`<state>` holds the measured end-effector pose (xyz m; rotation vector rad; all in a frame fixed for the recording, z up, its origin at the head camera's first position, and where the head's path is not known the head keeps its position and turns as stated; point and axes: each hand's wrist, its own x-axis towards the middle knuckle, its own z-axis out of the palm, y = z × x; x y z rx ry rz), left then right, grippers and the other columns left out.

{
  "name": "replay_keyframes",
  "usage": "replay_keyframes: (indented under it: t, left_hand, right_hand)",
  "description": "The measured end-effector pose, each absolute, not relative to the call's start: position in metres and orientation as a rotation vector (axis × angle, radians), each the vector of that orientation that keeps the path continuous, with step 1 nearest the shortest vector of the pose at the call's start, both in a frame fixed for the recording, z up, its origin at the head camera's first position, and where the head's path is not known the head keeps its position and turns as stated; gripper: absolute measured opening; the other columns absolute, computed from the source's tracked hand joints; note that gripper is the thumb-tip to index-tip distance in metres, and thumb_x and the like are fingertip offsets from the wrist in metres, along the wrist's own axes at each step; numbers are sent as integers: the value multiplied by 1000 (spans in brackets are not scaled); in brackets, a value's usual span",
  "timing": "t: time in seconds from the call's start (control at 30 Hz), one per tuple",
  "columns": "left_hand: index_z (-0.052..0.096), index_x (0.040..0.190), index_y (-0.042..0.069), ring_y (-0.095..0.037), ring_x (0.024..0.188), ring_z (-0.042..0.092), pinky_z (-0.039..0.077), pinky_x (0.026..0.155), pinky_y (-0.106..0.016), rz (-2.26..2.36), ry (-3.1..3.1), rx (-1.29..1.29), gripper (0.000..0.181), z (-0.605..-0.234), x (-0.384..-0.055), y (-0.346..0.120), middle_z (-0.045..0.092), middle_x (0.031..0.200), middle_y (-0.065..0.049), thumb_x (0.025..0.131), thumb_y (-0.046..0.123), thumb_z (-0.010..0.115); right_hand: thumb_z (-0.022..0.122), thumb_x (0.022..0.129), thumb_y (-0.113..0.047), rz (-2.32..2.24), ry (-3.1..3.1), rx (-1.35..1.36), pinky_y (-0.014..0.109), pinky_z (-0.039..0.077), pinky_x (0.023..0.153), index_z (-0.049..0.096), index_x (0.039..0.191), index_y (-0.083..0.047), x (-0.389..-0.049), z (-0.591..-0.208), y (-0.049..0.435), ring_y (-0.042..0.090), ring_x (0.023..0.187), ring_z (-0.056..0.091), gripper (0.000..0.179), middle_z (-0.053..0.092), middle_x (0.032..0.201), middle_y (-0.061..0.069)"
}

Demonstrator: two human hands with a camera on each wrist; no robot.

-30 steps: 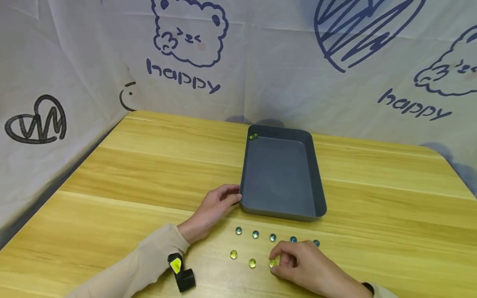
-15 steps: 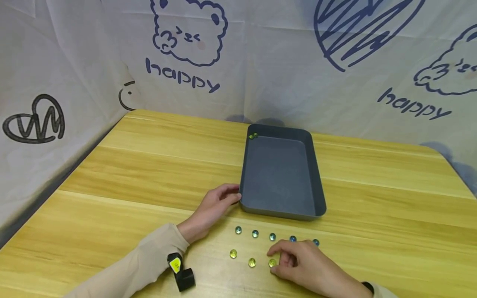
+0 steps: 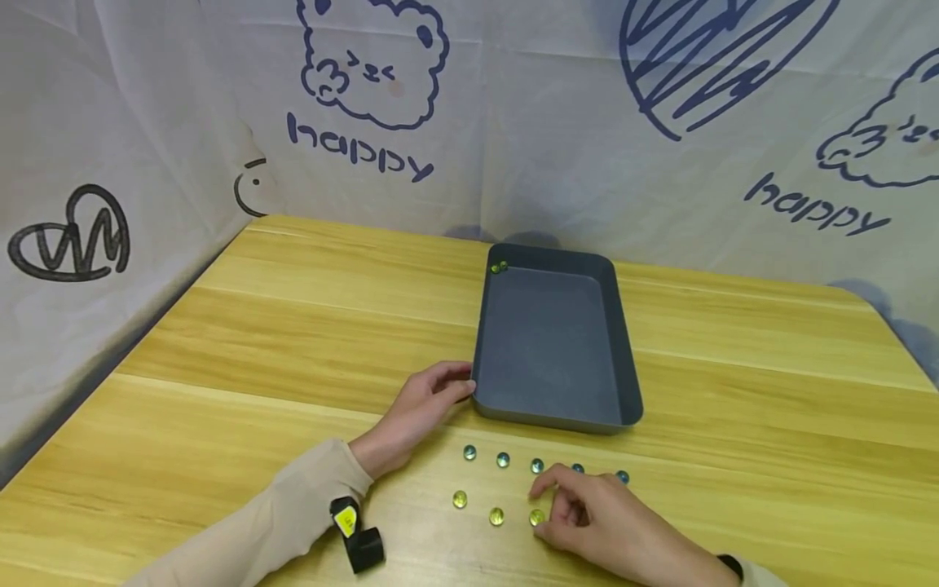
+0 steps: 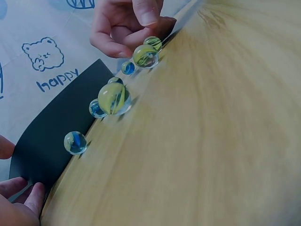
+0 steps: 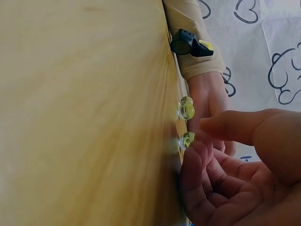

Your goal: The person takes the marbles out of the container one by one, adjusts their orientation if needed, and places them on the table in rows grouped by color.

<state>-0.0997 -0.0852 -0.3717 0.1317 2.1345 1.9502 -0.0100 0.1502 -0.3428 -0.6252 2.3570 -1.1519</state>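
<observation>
Near the front of the table lies a row of several blue glass marbles (image 3: pixel 469 452), with a row of yellow marbles (image 3: pixel 496 516) closer to me. My right hand (image 3: pixel 605 522) is at the rightmost yellow marble (image 3: pixel 537 518). Its thumb is beside the marble and the index finger is raised, leaving a gap. This hand partly covers the blue marbles at the right end. My left hand (image 3: pixel 414 416) touches the outer left wall of a dark grey tray (image 3: pixel 557 424) near its front corner. Two yellow-green marbles (image 3: pixel 499 267) sit in the tray's far left corner.
The wooden table (image 3: pixel 293 326) reaches back to a white cloth (image 3: pixel 513 122) printed with bears, hearts and the word "happy". A black wrist camera (image 3: pixel 358 538) is strapped to the left sleeve. In the left wrist view, marbles (image 4: pixel 112 98) stand near the tray wall.
My right index finger has lifted away from the rightmost yellow marble, widening the gap to the thumb. The left hand, tray and marbles stay in place.
</observation>
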Motion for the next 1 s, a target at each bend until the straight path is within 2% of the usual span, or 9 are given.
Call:
replay_keyframes:
  t: [0.13, 0.4, 0.63, 0.77, 0.87, 1.0]
  left_hand:
    - [56, 131, -2, -25, 118, 53, 41, 102, -40, 1953, 2134, 126, 39, -371, -100, -85, 59, 127, -12, 95, 14, 59]
    - [55, 131, -2, -25, 118, 52, 41, 102, -40, 1947, 2135, 131, 40, -371, -100, -86, 59, 127, -13, 94, 15, 59]
    - [55, 131, -3, -26, 119, 52, 41, 102, -41, 1955, 2115, 160, 41, -372, -100, -84, 58, 128, -14, 95, 16, 58]
    - [55, 132, -3, -26, 120, 52, 41, 103, -41, 1963, 2096, 165, 41, -372, -100, -83, 58, 129, -14, 95, 16, 58]
    - [56, 131, -2, -25, 118, 53, 41, 102, -41, 1975, 2111, 144, 40, -372, -99, -84, 59, 127, -13, 94, 14, 58]
    - [56, 130, -3, -25, 118, 53, 42, 101, -40, 1966, 2122, 131, 40, -372, -99, -87, 59, 126, -13, 94, 14, 59]
  right_hand:
    - [63, 93, -15, -1187, 2327, -618, 22, 44, 59, 60, 108, -10, -10, -343, 151, 3, 61, 52, 16, 59, 71, -11]
    - [52, 95, -3, -1428, 2040, -482, 22, 43, 53, 52, 113, 1, -11, -335, 157, 8, 57, 49, 18, 57, 70, 3]
    - [50, 96, -3, -1471, 2041, -480, 26, 40, 49, 50, 112, 4, -17, -323, 172, 12, 56, 46, 17, 52, 69, 4]
    - [48, 97, -1, -1475, 2079, -540, 28, 42, 52, 48, 109, 6, -27, -312, 185, 15, 54, 43, 14, 47, 66, 1]
    - [49, 98, -4, -1468, 2110, -524, 30, 44, 57, 47, 109, 7, -40, -303, 188, 20, 55, 44, 16, 46, 66, 2]
    - [53, 99, -12, -1419, 2215, -483, 33, 40, 52, 46, 111, 6, -60, -292, 187, 25, 54, 41, 23, 45, 66, 6]
